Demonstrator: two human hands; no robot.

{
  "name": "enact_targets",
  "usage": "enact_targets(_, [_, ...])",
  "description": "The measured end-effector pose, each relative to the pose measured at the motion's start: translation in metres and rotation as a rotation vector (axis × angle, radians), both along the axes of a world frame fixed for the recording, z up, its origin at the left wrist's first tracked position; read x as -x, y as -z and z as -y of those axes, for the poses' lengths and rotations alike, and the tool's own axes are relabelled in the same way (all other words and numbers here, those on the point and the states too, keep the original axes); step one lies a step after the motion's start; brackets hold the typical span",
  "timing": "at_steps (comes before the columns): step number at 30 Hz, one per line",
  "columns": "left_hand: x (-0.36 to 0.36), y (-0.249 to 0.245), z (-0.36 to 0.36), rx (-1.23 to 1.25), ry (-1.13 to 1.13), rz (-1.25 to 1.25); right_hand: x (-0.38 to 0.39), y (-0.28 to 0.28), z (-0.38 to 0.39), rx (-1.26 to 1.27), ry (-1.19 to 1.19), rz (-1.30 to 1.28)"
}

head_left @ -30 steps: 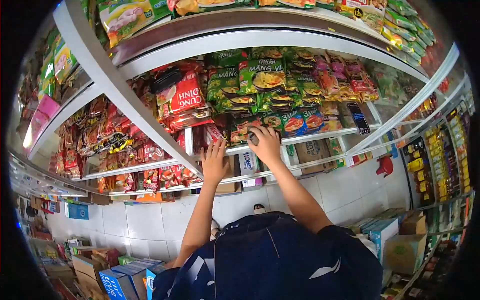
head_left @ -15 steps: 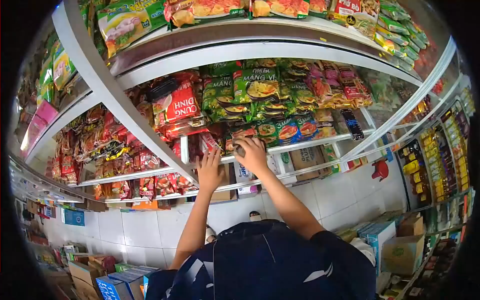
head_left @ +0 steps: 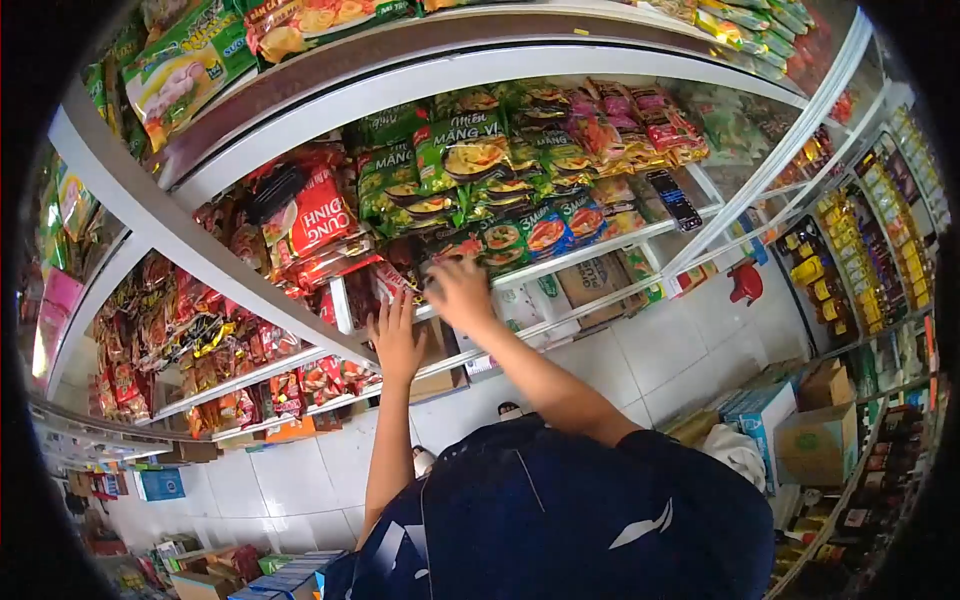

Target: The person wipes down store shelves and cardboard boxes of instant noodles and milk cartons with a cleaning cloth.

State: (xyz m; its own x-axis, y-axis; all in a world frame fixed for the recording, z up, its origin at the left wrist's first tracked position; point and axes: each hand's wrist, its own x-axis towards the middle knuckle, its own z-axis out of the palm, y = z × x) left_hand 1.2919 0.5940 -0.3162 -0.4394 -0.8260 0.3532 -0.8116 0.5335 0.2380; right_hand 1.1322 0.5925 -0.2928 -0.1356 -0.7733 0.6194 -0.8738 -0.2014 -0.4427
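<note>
My left hand (head_left: 398,340) lies with fingers stretched out and apart against the front rail of the shelf, just below a red and white packet (head_left: 391,281). It holds nothing. To its right, my right hand (head_left: 462,296) is curled at the shelf's front edge, near the packets. A dark patch shows by its fingers, and what they hold is too hidden to name. Behind the hands stand green noodle packets (head_left: 470,150), a stack of red noodle packets (head_left: 318,215) and smaller packets in blue and red (head_left: 545,232).
A white metal post (head_left: 200,240) slants across the shelf at my left. A phone (head_left: 673,200) rests at the shelf's right end. Cartons (head_left: 815,440) stand on the tiled floor at right, near a red plastic item (head_left: 745,283). More noodle packets (head_left: 190,75) fill the upper shelf.
The view has shifted, so the shelf sits further left and higher. My right hand has moved left along the shelf edge, closer to my left hand, which stays by the red and white packet.
</note>
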Motion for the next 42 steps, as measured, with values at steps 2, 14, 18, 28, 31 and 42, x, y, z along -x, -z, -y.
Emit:
enact_targets(2, [0.000,-0.001,0.002,-0.017,0.007,-0.006,-0.001,-0.003,-0.005,0.033,-0.050,-0.058])
enact_targets(14, [0.001,0.001,0.000,0.006,-0.016,0.013,0.051,-0.009,-0.008,-0.135,0.242,0.001])
enact_targets(18, [0.000,-0.004,-0.001,-0.023,-0.021,0.004,0.001,-0.006,-0.006,-0.076,-0.037,-0.063])
enact_targets(28, [0.001,-0.002,-0.002,0.036,-0.026,0.030,0.149,0.014,0.002,-0.091,0.552,-0.118])
enact_targets(31, [0.000,0.005,-0.002,0.044,-0.041,0.026,0.064,0.009,0.011,-0.085,0.262,-0.057])
enact_targets(42, [-0.004,0.005,0.003,-0.037,0.001,0.025,0.157,0.006,-0.028,-0.095,0.399,0.058])
